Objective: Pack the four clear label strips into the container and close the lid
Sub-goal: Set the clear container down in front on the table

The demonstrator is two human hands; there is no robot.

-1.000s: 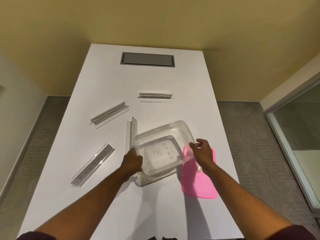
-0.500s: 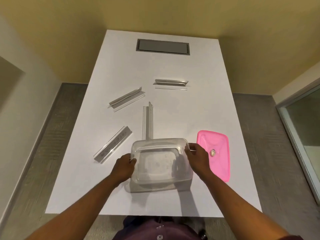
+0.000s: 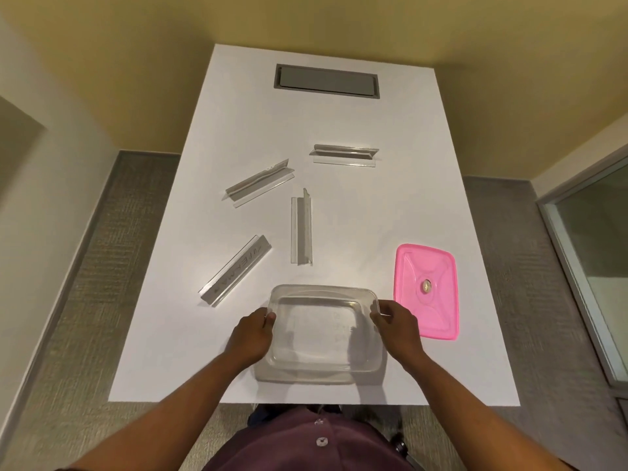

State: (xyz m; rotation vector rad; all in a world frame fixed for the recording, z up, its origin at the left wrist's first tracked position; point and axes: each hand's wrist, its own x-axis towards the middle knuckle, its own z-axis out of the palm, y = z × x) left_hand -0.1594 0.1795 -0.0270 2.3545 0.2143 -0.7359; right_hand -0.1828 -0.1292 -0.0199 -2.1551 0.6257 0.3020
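**Container held at both short sides, four strips outside it**

Hands first, from left to right. I see the left hand (image 3: 252,334) curled around the left short side of the clear container (image 3: 323,331), with the thumb on the rim and the other fingers along the outer wall. The right hand (image 3: 396,322) does the same on the right short side, the fingers closed on the rim. So both hands grip the container, neither one is spread flat. The container stands upright on the white table (image 3: 424,198), near the front edge, and I see nothing inside it.

Now I count the things. There are four clear label strips, all lying on the table and all outside the container. The leftmost strip (image 3: 235,270) lies diagonal, near the far left corner of the container, and has dark letters on it which I cannot read. The second strip (image 3: 260,183) lies farther away, also diagonal. The third strip (image 3: 301,227) points straight away from me, just beyond the far rim of the container and not touching it. The fourth strip (image 3: 345,154) lies crosswise, farthest from me.

There is one pink lid (image 3: 426,290), flat on the table just beside the right hand. One grey panel (image 3: 326,81) is set in the table at the far end.
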